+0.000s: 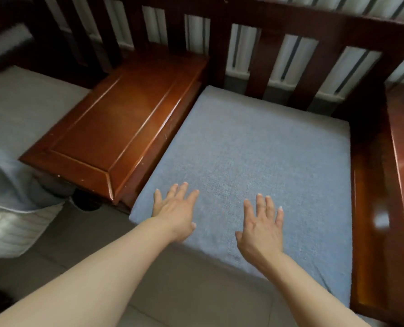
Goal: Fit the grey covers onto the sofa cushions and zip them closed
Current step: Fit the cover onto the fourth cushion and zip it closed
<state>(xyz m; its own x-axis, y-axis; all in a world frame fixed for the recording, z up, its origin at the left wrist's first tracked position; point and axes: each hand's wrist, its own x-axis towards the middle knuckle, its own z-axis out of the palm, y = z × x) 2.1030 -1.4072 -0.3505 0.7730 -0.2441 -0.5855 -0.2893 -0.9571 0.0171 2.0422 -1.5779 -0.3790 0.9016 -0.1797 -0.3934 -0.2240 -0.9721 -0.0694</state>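
Observation:
A square seat cushion in a grey-blue woven cover (262, 147) lies flat on the wooden sofa frame, its front edge overhanging toward me. My left hand (176, 212) rests palm down with spread fingers near the cushion's front left corner. A little to the right, my right hand (262, 226) lies flat on the front part of the same cushion, fingers straight. No zip is visible from this angle. A second cushion in a beige-grey cover (21, 107) sits on the seat at the far left.
A glossy wooden armrest box (116, 128) divides the two seats, and another wooden armrest (401, 161) borders the right side. The slatted sofa back (250, 50) runs behind. A white basket with grey-blue fabric (10, 204) stands on the tiled floor at left.

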